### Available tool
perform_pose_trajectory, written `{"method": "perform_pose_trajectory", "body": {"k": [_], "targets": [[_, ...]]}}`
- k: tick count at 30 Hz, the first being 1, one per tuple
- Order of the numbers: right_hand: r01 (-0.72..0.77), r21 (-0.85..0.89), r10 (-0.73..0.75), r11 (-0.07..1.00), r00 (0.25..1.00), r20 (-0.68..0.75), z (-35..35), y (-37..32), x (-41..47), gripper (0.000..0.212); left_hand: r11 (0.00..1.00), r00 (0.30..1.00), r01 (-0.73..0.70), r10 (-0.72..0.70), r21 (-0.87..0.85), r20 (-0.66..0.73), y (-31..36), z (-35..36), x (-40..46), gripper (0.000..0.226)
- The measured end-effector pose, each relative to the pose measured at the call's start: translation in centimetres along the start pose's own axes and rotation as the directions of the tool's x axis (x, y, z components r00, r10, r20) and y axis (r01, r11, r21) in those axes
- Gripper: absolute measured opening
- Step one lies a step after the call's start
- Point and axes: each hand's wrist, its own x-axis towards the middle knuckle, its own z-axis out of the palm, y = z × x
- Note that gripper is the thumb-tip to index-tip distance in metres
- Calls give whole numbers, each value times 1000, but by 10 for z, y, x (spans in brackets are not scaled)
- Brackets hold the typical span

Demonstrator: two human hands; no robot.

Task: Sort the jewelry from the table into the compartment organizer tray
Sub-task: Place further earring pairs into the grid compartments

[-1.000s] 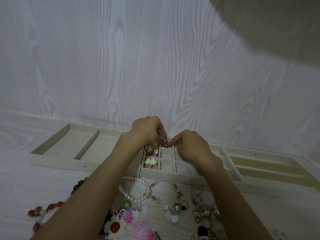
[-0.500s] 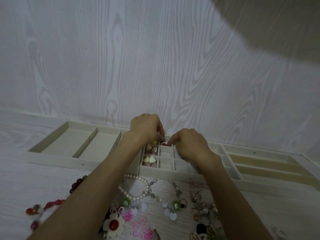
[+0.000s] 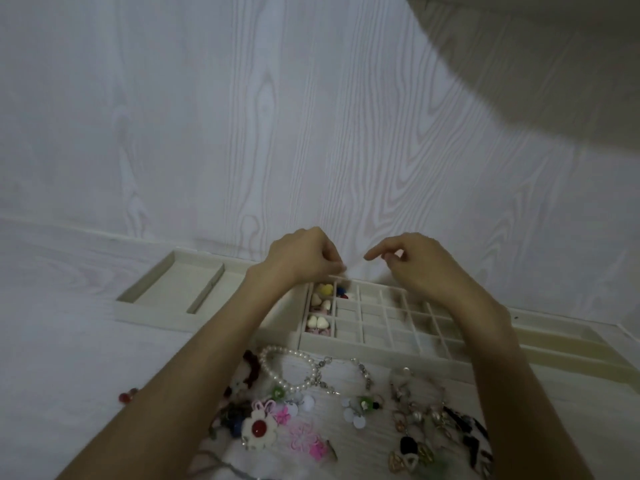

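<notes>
Our pale wooden compartment organizer tray [image 3: 398, 351] sits w/ jewelry pile [image 3: 311, 410] loose on table in front. Left hand [image 3: 304, 254]: fingers curled together, contents can't tell. Right hand [image 3: 412, 261]: fingers loosely curled, empty. Yellow heart bead [image 3: 325, 289] in far-left cell.

A pale wood-grain surface [image 3: 69, 341] carries a cream organizer tray [image 3: 207, 311] at the back. Nearer lie a pearl bracelet [image 3: 277, 368], flower clips [image 3: 258, 429], red beads [image 3: 126, 396] and earrings [image 3: 415, 420].

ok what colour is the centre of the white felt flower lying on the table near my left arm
Dark red: the white felt flower has a round red centre, seen in the head view.
</notes>
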Motion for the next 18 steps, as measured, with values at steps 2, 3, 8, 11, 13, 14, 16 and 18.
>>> {"method": "perform_pose_trajectory", "body": {"k": [2,3,8,11,13,14,16,18], "targets": [[35,33,-35,999,999,18,-8,-6,-11,28,1000,1000,-17,18,23,-4,-1,-14,-20,19],[57,51,-60,997,997,44,-10,-12,-18,26,1000,1000,-12,12,26,-29,-4,-22,-35,17],[154,89,-172,984,953,251,-9,-44,-57,20,996,976,5,-24,-91,-216,-26,-29,-100,14],[215,110,-240,970,915,324,-5,-59,-73,19,987,974,7,-43,-161,-221,-40,-22,-125,17],[249,135,-281,959,894,350,5,-71,-80,19,979,984,-9,-27,-205,-174,-49,-16,-137,17],[271,137,-303,953,874,379,12,-76,-83,19,973,988,-16,-20,-230,-155,-52,-13,-141,16],[337,108,-348,935,823,449,30,-86,-84,20,977,989,-16,-16,-214,-148,-58,-7,-147,15],[377,82,-368,922,794,483,45,-90,-82,21,986,982,5,-37,-168,-186,-59,-5,-149,16]]}}
